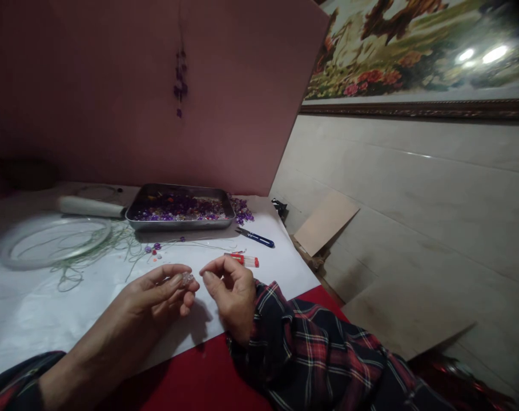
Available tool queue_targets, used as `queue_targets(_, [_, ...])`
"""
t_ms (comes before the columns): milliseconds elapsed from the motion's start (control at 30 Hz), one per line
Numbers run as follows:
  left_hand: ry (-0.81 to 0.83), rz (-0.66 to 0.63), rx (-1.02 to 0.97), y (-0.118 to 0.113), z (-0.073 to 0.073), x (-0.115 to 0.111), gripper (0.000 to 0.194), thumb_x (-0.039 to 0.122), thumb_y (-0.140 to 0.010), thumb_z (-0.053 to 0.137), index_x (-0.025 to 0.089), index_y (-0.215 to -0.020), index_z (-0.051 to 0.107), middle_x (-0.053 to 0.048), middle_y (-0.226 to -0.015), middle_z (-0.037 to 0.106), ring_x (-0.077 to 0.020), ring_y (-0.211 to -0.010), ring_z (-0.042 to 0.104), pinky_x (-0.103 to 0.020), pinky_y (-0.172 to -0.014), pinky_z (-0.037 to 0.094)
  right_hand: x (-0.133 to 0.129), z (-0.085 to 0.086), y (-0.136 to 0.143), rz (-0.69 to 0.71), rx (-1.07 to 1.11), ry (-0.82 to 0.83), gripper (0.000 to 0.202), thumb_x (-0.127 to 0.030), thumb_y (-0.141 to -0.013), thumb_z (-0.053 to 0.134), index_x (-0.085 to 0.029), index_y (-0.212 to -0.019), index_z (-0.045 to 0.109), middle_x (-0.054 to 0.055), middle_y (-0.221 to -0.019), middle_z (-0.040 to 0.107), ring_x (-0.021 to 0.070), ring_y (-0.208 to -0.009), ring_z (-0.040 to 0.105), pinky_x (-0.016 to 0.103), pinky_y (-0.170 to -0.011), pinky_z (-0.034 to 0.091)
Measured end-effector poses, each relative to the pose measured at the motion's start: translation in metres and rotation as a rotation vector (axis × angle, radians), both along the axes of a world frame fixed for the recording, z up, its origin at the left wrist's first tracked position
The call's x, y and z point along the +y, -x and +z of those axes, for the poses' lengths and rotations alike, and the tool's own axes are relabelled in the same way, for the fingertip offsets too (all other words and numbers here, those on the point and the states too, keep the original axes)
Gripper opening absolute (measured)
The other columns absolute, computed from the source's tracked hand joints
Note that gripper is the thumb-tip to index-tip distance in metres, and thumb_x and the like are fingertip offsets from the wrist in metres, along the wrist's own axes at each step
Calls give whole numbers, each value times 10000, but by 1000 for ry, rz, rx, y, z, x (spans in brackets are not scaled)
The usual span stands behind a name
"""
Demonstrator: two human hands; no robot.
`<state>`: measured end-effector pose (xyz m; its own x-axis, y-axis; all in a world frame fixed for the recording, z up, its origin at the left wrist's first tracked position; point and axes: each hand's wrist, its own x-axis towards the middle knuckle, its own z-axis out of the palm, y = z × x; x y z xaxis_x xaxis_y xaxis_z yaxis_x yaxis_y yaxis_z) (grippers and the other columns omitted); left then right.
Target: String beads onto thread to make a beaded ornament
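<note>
Between the thumb and fingers of my left hand [156, 297] is a small clear bead [186, 278]. Just to its right, my right hand [231, 291] is closed in a pinch, thumb against forefinger; what it holds is too small to make out. Behind the right hand lies a red and clear needle case [242, 260] on the white sheet. A few loose purple and red beads [156, 246] lie beyond my left hand. A metal tray [182, 225] full of purple, clear and orange beads stands farther back.
Blue-handled thread snips [256, 237] lie right of the tray. Green thread [88, 251] tangles around a clear coil [15, 260] at left, near a white handle [90, 206]. A purple bead strand [180, 85] hangs on the pink board. Red cloth [190, 377] covers the near edge.
</note>
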<state>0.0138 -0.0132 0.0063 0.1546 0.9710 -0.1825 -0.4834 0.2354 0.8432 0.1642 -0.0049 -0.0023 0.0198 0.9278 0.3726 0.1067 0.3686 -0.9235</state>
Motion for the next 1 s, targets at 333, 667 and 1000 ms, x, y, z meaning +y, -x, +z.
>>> queue_targets(333, [-1, -44, -3, -6, 7, -3, 130, 158, -691, 787, 148, -791, 705, -65, -661, 720, -165, -609, 662, -252, -599, 561, -7, 3, 5, 1, -38, 41, 103, -253, -771, 586, -172, -765, 651, 26, -686, 656, 144, -587, 567, 241, -500, 407])
queue_targets(667, [-9, -132, -18, -8, -3, -2, 145, 231, -699, 782, 167, -821, 737, -49, -624, 712, -171, -579, 638, -257, -569, 531, -5, -1, 6, 107, 46, 109, 189, -353, -807, 655, -178, -757, 602, -28, -556, 597, 121, -501, 583, 219, -468, 438])
queue_targets(1000, [-10, -108, 10, -5, 1, -3, 59, 200, -737, 740, 145, -754, 731, -67, -660, 697, -148, -572, 606, -237, -566, 519, -3, 1, 4, 32, -19, 53, 151, -324, -822, 613, -177, -817, 648, 1, -638, 649, 136, -593, 580, 243, -550, 437])
